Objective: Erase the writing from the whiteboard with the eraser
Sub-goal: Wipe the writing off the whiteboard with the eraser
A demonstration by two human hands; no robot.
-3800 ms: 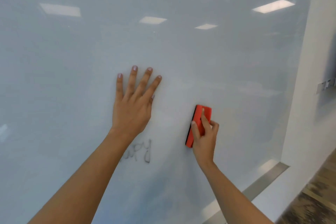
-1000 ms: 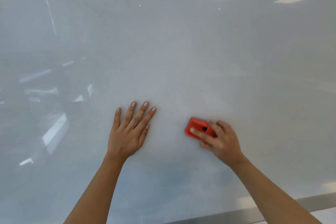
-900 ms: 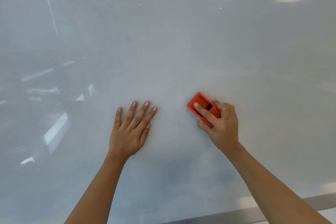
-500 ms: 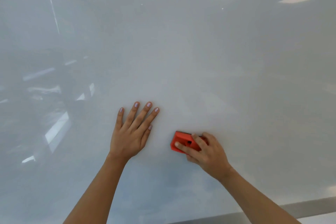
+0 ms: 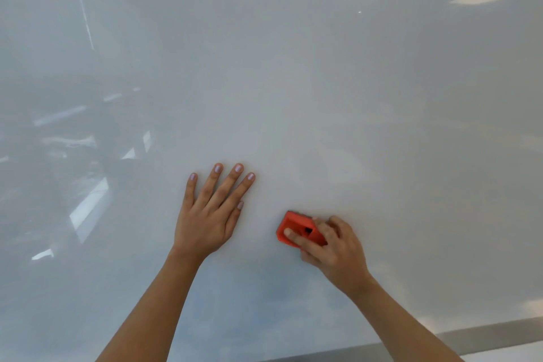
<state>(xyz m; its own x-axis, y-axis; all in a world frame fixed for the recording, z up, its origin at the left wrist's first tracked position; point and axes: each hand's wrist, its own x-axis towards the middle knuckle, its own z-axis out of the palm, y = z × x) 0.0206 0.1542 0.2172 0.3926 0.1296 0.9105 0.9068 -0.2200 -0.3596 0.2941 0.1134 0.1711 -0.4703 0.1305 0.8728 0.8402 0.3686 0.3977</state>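
Two hands work: my left hand (image 5: 210, 214) lies flat, empty, on the glossy white whiteboard (image 5: 323, 97) for support; my right hand (image 5: 332, 247) beside it presses the small red plastic eraser (image 5: 295, 229), grip closed.

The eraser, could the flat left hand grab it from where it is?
Probably yes. The left hand lies flat on the whiteboard close beside the eraser, with bare board between them. But the right hand already grips it.

Left hand (image 5: 207, 219) flat, fingers spread; right hand (image 5: 335, 250) curled, gripping.
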